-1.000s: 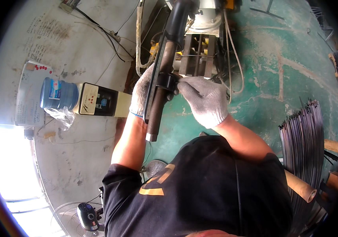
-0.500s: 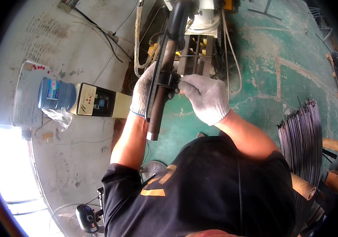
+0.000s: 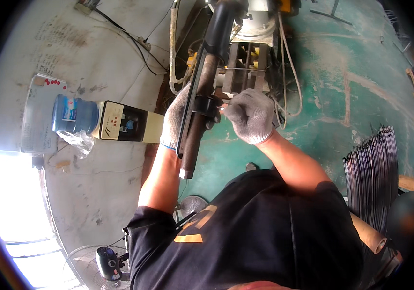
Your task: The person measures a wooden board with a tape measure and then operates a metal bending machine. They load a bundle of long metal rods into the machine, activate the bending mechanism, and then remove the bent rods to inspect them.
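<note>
Grey-gloved, with left fingers (image 3: pixel 212 122) wrapped round threaded shaft (image 3: pixel 193 140) and right fingers (image 3: pixel 239 113) curled closed beside collar (image 3: pixel 204 105), grasp unclear.

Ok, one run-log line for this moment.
left hand: gloved, around threaded shaft by black collar | right hand: gloved, curled beside collar, contents unclear | nearby: water dispenser, thin rods

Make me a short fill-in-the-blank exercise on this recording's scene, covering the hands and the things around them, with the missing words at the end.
1. While the left hand is wrapped around the threaded rod, the right hand is on the rod's ____ side.
2. The collar around the threaded rod is coloured ____.
3. The bottle on the water dispenser is tinted ____.
4. The floor is mostly ____ in colour.

Missing words: right; black; blue; green.
</note>
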The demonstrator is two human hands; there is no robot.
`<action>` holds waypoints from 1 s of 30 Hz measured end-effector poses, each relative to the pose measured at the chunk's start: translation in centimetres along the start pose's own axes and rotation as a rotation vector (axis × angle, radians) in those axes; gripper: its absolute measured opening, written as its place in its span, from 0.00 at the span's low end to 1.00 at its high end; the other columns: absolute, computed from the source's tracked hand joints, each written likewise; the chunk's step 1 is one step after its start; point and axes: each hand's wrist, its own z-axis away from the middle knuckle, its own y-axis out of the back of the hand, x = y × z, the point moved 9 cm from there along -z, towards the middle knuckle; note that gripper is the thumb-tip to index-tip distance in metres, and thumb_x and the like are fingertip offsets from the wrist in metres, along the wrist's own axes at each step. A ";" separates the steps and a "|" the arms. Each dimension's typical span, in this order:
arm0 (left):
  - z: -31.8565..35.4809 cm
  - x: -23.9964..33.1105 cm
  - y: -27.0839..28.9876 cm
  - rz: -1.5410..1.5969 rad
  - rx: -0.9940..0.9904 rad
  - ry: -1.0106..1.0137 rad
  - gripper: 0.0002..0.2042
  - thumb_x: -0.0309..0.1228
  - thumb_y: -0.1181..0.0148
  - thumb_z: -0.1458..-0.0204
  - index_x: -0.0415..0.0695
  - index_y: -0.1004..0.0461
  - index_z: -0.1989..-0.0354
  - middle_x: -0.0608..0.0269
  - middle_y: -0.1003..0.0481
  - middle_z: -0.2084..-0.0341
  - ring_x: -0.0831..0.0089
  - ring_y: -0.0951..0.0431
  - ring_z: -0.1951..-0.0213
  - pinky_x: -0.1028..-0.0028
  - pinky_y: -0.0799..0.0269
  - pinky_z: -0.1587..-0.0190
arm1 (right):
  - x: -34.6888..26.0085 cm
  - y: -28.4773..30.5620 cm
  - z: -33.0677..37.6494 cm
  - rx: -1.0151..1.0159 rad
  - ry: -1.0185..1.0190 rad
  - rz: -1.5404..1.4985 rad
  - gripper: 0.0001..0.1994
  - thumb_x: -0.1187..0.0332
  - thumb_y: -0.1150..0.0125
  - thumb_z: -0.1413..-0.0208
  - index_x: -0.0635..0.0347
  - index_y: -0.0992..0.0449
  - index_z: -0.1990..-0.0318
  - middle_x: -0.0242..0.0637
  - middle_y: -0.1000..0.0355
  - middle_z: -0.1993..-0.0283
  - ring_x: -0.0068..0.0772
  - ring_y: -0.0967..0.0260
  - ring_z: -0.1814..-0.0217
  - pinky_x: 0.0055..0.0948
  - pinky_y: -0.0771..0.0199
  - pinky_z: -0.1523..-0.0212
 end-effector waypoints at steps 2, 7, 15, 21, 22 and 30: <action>-0.6 -1.0 0.6 0.094 -0.062 0.064 0.16 0.34 0.47 0.29 0.34 0.29 0.43 0.46 0.19 0.66 0.67 0.20 0.75 0.75 0.28 0.77 | 0.2 -0.2 0.0 0.003 0.024 0.000 0.17 0.58 0.29 0.39 0.56 0.24 0.76 0.38 0.28 0.78 0.46 0.28 0.76 0.38 0.30 0.73; -0.5 -0.6 1.0 -0.153 -0.036 -0.040 0.16 0.34 0.49 0.29 0.33 0.30 0.44 0.43 0.20 0.65 0.64 0.20 0.75 0.74 0.27 0.78 | 0.0 -0.4 -0.5 0.001 0.148 0.027 0.21 0.56 0.32 0.37 0.55 0.27 0.80 0.35 0.32 0.81 0.43 0.32 0.81 0.38 0.32 0.76; -0.2 0.4 0.8 -0.261 -0.024 -0.035 0.16 0.32 0.35 0.36 0.32 0.25 0.46 0.56 0.18 0.65 0.81 0.19 0.70 0.84 0.24 0.72 | 0.4 -0.6 -1.7 -0.021 0.309 0.026 0.24 0.44 0.29 0.43 0.49 0.27 0.80 0.30 0.37 0.83 0.35 0.35 0.82 0.34 0.34 0.78; -0.4 -0.4 1.5 -0.121 -0.008 0.030 0.21 0.37 0.46 0.31 0.29 0.30 0.41 0.41 0.19 0.64 0.63 0.17 0.74 0.76 0.23 0.79 | 1.0 -1.5 -4.3 -0.183 0.601 -0.107 0.25 0.43 0.27 0.48 0.49 0.30 0.82 0.28 0.41 0.83 0.34 0.36 0.81 0.32 0.36 0.79; -0.4 -0.4 1.6 -0.165 -0.002 0.052 0.21 0.37 0.44 0.31 0.29 0.30 0.42 0.42 0.19 0.64 0.64 0.17 0.73 0.76 0.23 0.79 | 0.6 -1.3 -5.1 -0.161 0.645 -0.168 0.25 0.43 0.26 0.52 0.49 0.31 0.82 0.28 0.40 0.81 0.34 0.34 0.79 0.34 0.34 0.78; 0.5 0.5 1.0 -0.284 0.128 0.058 0.21 0.37 0.38 0.34 0.29 0.27 0.44 0.49 0.18 0.64 0.72 0.19 0.75 0.79 0.27 0.76 | 0.7 -1.7 -5.7 -0.313 0.622 -0.223 0.23 0.46 0.24 0.56 0.50 0.30 0.81 0.30 0.37 0.80 0.37 0.32 0.78 0.37 0.32 0.75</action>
